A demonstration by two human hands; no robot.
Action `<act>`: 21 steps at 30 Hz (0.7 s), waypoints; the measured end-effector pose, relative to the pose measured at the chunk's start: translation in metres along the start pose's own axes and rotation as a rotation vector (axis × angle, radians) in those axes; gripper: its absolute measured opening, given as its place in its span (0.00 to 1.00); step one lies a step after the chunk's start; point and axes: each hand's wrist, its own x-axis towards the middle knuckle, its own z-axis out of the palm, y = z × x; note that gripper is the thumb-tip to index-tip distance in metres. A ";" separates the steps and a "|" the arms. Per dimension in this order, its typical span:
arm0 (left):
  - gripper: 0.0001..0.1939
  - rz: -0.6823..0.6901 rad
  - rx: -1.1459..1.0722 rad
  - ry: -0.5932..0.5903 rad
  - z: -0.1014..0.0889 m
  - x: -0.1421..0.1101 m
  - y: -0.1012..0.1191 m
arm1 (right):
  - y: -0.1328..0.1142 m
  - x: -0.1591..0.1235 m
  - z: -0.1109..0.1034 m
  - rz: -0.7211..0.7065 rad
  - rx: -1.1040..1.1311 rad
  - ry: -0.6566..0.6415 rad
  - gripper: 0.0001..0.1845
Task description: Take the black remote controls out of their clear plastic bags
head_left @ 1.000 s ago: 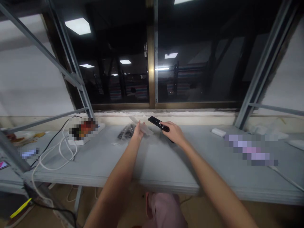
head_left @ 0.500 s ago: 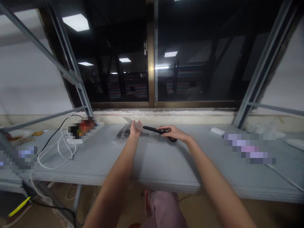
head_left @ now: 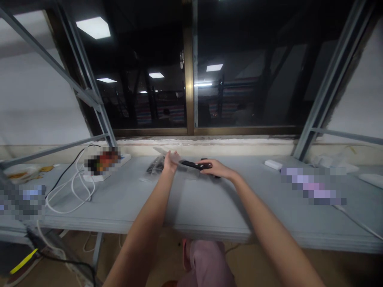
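Observation:
My left hand (head_left: 171,162) is closed on a clear plastic bag (head_left: 160,151), whose thin film sticks out on both sides of the fingers. My right hand (head_left: 218,169) grips a long black object (head_left: 189,164) with small light marks along it; its exact kind is unclear. The left end of the black object meets the film beside my left hand, and I cannot tell whether it lies inside the bag. Just left of my left hand, dark items in clear plastic (head_left: 154,166) lie on the grey table (head_left: 206,203).
A white power strip (head_left: 125,158) with a blurred-out item and looped white cables (head_left: 73,187) is on the left. On the right lie a small white block (head_left: 273,164), a pixelated purple item (head_left: 311,184) and crumpled plastic (head_left: 329,161). Metal posts (head_left: 317,83) frame the window.
My right hand has shifted slightly left with the black object, bringing it closer to the film at my left hand. My left hand stays nearly in place.

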 end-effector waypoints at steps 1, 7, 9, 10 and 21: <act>0.12 -0.014 0.005 -0.001 0.002 -0.001 -0.002 | 0.004 0.003 0.004 -0.033 -0.014 0.031 0.26; 0.12 -0.038 0.036 -0.067 0.021 -0.016 -0.019 | 0.017 0.015 0.031 -0.131 -0.189 0.322 0.34; 0.12 -0.042 0.053 -0.092 0.027 -0.022 -0.025 | 0.017 0.015 0.038 -0.108 -0.181 0.371 0.36; 0.12 -0.043 0.060 -0.098 0.029 -0.024 -0.028 | 0.016 0.015 0.040 -0.110 -0.171 0.376 0.38; 0.26 -0.077 0.076 -0.134 0.030 -0.027 -0.026 | 0.011 0.014 0.032 -0.222 0.217 0.024 0.46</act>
